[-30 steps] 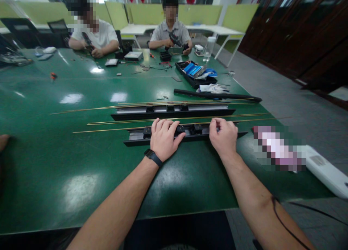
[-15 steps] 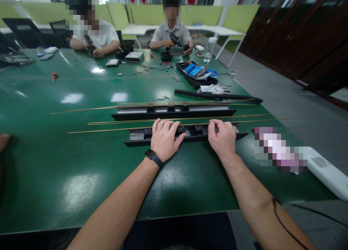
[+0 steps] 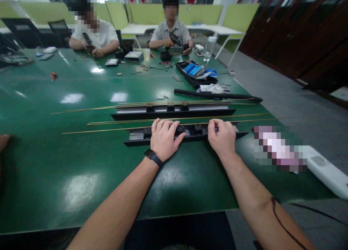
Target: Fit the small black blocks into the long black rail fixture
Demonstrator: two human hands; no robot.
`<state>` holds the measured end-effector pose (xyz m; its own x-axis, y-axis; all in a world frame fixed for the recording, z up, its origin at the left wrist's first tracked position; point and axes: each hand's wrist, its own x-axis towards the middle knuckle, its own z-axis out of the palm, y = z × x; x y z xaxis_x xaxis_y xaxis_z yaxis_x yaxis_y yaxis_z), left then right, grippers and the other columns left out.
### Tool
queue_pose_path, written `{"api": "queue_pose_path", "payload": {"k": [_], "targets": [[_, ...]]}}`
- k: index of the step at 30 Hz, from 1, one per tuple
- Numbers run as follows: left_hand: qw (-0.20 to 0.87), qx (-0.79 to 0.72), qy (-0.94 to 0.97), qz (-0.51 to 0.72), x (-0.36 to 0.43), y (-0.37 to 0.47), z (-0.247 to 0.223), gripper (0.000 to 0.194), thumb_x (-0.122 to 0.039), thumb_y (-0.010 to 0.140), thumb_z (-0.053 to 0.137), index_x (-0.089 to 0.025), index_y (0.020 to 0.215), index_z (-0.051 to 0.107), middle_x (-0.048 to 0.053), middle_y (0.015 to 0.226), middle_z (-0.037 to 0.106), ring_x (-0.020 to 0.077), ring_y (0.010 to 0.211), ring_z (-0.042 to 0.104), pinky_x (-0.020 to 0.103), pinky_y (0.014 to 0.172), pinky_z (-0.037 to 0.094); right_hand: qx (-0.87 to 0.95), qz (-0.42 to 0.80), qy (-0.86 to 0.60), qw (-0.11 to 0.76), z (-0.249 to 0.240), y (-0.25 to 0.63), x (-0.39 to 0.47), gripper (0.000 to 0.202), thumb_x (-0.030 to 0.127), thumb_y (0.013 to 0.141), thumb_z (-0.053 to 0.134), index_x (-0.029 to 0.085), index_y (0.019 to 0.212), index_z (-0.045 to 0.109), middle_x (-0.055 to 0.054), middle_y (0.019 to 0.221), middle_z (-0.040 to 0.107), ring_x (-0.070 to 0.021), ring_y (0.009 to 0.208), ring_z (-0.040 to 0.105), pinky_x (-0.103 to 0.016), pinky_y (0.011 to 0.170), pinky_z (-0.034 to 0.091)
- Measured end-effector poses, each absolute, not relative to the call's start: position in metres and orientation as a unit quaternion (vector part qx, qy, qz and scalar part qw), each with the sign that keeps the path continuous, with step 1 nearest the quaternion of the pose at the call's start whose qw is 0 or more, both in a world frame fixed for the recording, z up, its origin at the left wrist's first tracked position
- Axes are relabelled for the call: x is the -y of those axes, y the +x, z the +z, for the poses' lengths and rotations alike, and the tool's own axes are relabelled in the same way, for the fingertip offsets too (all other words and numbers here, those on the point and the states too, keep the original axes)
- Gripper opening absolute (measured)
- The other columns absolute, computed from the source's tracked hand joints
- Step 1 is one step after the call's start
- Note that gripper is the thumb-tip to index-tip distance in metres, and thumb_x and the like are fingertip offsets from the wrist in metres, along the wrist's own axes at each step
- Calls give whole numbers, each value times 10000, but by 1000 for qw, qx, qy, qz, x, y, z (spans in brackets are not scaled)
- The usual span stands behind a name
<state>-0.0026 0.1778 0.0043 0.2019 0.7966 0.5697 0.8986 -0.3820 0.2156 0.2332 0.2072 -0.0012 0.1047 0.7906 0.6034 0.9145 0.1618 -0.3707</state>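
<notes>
A long black rail [image 3: 201,137] with a silvery inner channel lies crosswise in front of me, with several black blocks [image 3: 197,129] set in it. Over its left half lies my left hand [image 3: 165,138], fingers bent across the far edge and thumb toward the near side. My right hand [image 3: 222,136] is closed in a pinch at the rail's right part, at a thin brass rod [image 3: 103,130] that runs along the blocks and sticks out to the left. The fingers hide the exact pinch point. Loose brass rods [image 3: 122,122] lie just beyond.
Farther off lies a second black rail [image 3: 174,114] with similar blocks and rods. Behind it are a black tube [image 3: 217,95], white gloves [image 3: 213,88] and a black tray [image 3: 190,77] of blue items. A white device [image 3: 323,170] sits right. Two people work across the table.
The brass rod along the near rail has slid left, its left end reaching farther out. Both my hands and the rail stay almost in place.
</notes>
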Motion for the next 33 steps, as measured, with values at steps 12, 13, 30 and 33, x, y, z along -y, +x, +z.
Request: {"api": "queue_pose_path", "payload": {"k": [12,13,30,33], "targets": [[78,552,-768,-314,-178,-3,4,433,-518,1001,592,-244,1325,675,90,1242,718,297,1244,583,532,1257,273,641,-89,-662,379,-2,237,-209,308,374,995,460,202,927,706,-84,815,705,-251,853,584,-390,828,385],[78,552,-769,-313,-178,-3,4,435,-519,1001,591,-243,1326,674,90,1243,717,297,1247,583,530,1258,272,649,-85,-654,380,-2,236,-209,306,379,995,466,203,936,709,-83,821,708,-251,860,587,-390,838,393],[76,553,-769,-313,-177,-3,4,451,-529,1000,586,-239,1334,672,94,1244,717,303,1249,580,536,1259,271,636,-95,-666,377,-1,237,-209,316,371,988,459,202,882,704,-89,794,700,-250,818,581,-389,804,396],[75,552,-770,-312,-177,-3,4,453,-528,998,588,-240,1338,671,94,1244,718,302,1251,579,536,1259,273,664,-87,-636,383,-1,232,-206,307,381,997,471,205,925,713,-79,809,707,-243,835,590,-383,835,418]]}}
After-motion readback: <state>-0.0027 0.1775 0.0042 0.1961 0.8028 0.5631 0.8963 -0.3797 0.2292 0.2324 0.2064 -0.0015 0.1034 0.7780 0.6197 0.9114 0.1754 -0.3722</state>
